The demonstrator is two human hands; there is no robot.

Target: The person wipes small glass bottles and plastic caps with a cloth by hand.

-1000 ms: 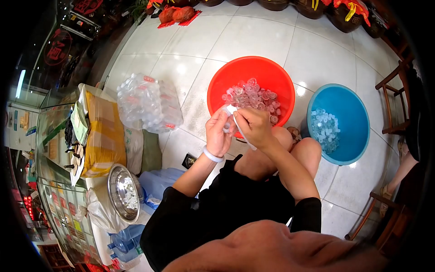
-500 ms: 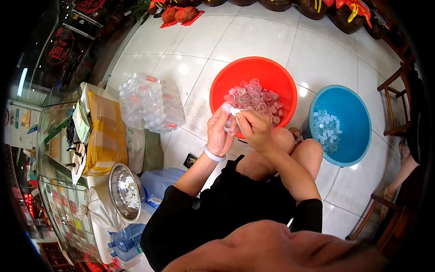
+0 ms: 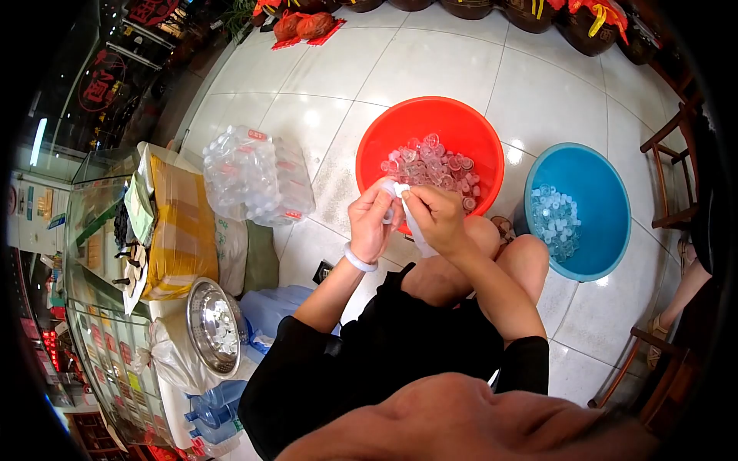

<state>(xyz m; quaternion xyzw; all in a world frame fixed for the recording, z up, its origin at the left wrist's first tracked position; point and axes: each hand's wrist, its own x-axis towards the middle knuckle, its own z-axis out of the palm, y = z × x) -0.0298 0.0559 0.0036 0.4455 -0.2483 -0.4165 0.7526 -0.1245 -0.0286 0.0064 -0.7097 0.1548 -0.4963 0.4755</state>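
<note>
My left hand [image 3: 370, 221], with a pale band on its wrist, is closed around a small clear-and-white piece [image 3: 389, 194]. Its exact kind is hard to make out. Against it my right hand [image 3: 440, 218] pinches a white cloth [image 3: 417, 235], part of which hangs down below the fingers. Both hands meet over the near rim of a red basin [image 3: 377, 127], where small clear glass-like pieces [image 3: 430, 165] lie heaped. Off to the right stands a blue tub [image 3: 607, 207] with small clear and white pieces [image 3: 555, 215] inside.
A shrink-wrapped pack of clear bottles [image 3: 257, 177] stands on the tiled floor at left. Nearby are a taped carton [image 3: 181, 230], a steel colander [image 3: 198, 338] with white pieces and blue water jugs [image 3: 215, 411]. Wooden stools [image 3: 669, 169] and another person's leg [image 3: 683, 296] are at right.
The white cloth now hangs lower and shows more beneath my right hand. Both hands stay together over the basin's rim, the left tilted slightly differently.
</note>
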